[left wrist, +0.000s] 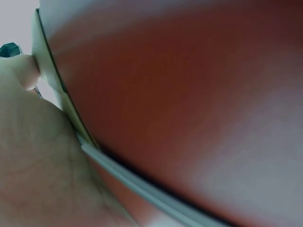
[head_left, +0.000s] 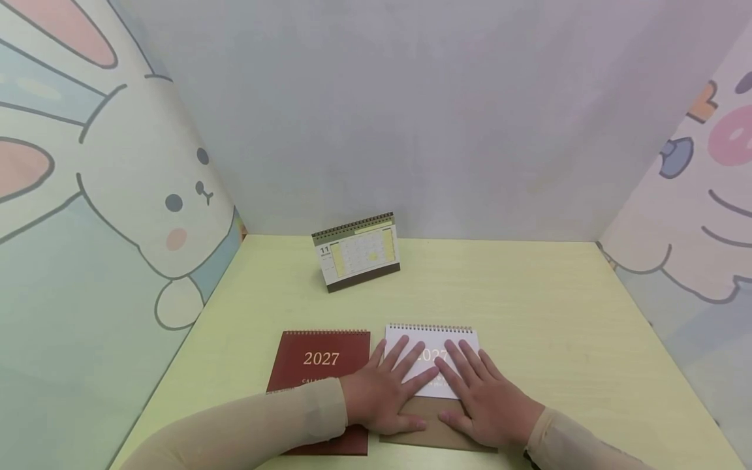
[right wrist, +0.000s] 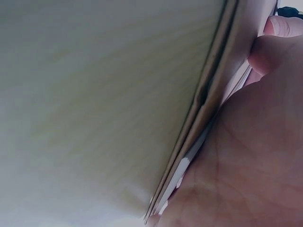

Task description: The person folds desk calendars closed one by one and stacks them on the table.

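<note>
A white 2027 desk calendar (head_left: 405, 336) with a spiral top lies flat on the table, its brown cardboard base (head_left: 423, 427) showing below the white cover. Both hands rest on it with fingers spread. My left hand (head_left: 378, 395) covers its left part, and my right hand (head_left: 490, 398) covers its right part, hiding some of the printing. Under the left forearm lies a dark red 2027 calendar (head_left: 322, 359), partly covered by the sleeve. In the right wrist view the palm (right wrist: 236, 165) is right at the stacked edge of the cardboard (right wrist: 189, 123). The left palm (left wrist: 42, 156) appears close up in the left wrist view.
A third desk calendar (head_left: 358, 251), showing month 11, stands upright as a tent farther back on the pale yellow table (head_left: 529, 294). A plain wall (head_left: 446, 117) rises behind the table, and side panels (head_left: 135, 189) with cartoon animals flank it.
</note>
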Demonstrator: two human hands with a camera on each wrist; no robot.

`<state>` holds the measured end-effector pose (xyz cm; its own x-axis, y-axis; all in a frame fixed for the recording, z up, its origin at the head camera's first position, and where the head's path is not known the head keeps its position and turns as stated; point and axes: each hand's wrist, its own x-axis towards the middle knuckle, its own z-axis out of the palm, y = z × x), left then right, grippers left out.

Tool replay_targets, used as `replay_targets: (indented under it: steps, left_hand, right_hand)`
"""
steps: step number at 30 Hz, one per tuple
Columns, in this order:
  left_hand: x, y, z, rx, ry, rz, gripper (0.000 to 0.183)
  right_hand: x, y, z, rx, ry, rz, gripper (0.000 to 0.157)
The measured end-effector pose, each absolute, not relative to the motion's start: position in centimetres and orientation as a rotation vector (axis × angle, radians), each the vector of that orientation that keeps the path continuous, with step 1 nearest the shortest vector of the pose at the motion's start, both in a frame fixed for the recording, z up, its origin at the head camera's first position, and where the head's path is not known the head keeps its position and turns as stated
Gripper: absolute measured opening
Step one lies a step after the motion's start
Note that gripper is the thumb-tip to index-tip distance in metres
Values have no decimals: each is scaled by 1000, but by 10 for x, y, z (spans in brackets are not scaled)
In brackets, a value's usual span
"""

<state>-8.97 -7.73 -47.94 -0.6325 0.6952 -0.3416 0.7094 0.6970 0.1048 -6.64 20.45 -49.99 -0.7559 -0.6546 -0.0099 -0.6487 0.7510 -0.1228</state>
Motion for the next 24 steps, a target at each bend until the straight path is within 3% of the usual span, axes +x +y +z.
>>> replay_targets:
  steps: [24]
  left_hand:
    - [-90,-76,-481,1106,2566,-100,92]
  right_hand:
    - [-68,205,-504,-1050,2870,-199,89]
